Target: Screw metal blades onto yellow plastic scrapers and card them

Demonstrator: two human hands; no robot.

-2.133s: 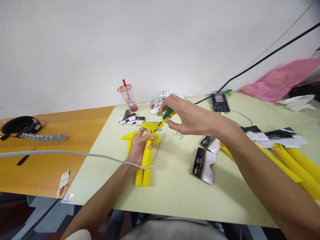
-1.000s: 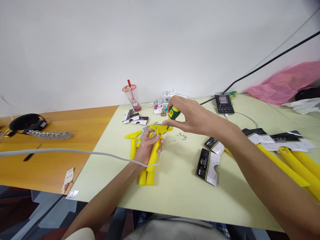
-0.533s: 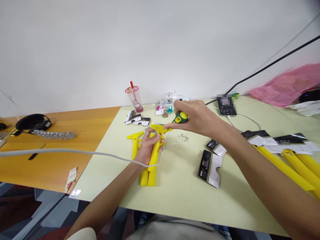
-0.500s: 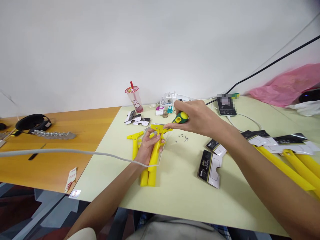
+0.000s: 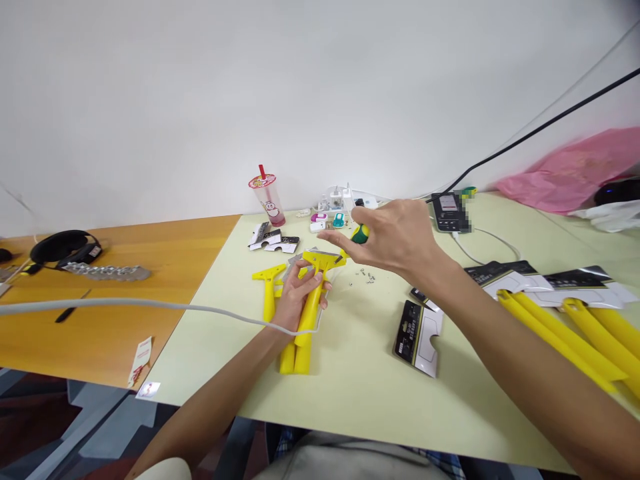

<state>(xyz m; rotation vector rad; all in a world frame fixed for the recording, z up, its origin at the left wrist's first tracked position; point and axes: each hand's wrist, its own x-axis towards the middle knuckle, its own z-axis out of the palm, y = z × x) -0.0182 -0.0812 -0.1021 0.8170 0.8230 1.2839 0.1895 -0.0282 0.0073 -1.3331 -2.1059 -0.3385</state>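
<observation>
A yellow scraper point(image 5: 311, 310) with a wide head is gripped in my left hand point(image 5: 296, 297), its head pointing away from me. My right hand point(image 5: 395, 237) is closed round the green and yellow handle of a screwdriver point(image 5: 361, 233), and its thumb sticks out to the left. The screwdriver's front end is at the right side of the scraper's head; whether it sits in a screw I cannot tell. More yellow scrapers point(image 5: 269, 287) lie on the table beneath and left of my left hand. Several small screws point(image 5: 369, 276) are scattered to the right of the head.
Black and white packaging cards point(image 5: 417, 339) lie at the right, beside long yellow handles point(image 5: 595, 333). At the back stand a cup with a straw point(image 5: 270, 200), a power strip with plugs point(image 5: 340, 197) and a phone point(image 5: 450, 212). A grey cable point(image 5: 200, 307) crosses in front of my left forearm.
My right thumb has lifted off the scraper's head and now sticks out above it. The screwdriver handle has turned and stands a little steeper. My left hand keeps its hold.
</observation>
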